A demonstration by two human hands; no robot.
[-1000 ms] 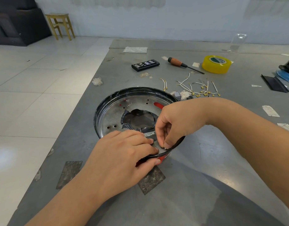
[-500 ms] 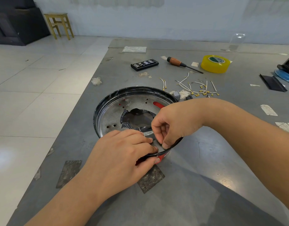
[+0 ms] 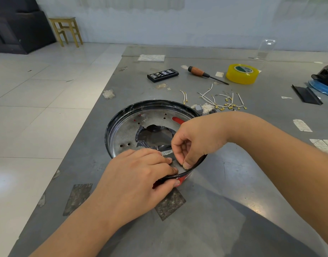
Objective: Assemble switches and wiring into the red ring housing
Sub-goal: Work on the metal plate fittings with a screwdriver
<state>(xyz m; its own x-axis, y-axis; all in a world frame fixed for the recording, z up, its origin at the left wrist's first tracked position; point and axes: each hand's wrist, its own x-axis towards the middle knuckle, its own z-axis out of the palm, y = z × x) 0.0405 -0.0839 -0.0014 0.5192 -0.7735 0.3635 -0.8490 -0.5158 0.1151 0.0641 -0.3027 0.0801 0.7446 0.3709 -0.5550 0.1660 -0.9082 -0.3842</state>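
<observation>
The red ring housing (image 3: 122, 125) lies on the grey table, its black rim and silver inner plate facing up, with a dark torn hole in the middle. My left hand (image 3: 139, 175) grips the near rim, thumb outside on the red wall, fingers pressed inside. My right hand (image 3: 194, 140) reaches over the right rim, its fingertips pinched together on something small at the inner near edge; what it pinches is hidden. Short white wires (image 3: 224, 101) with brass terminals lie scattered beyond the housing, next to a small grey switch (image 3: 198, 109).
Further back lie a black bit case (image 3: 162, 75), a wooden-handled screwdriver (image 3: 200, 72) and a yellow tape roll (image 3: 242, 73). A black strip (image 3: 305, 94) and a blue-and-black object (image 3: 324, 80) sit at the right edge. The table's left edge drops to tiled floor.
My right hand's fingers have curled tighter and shifted slightly left along the inner near rim. The left hand and the housing have stayed in place.
</observation>
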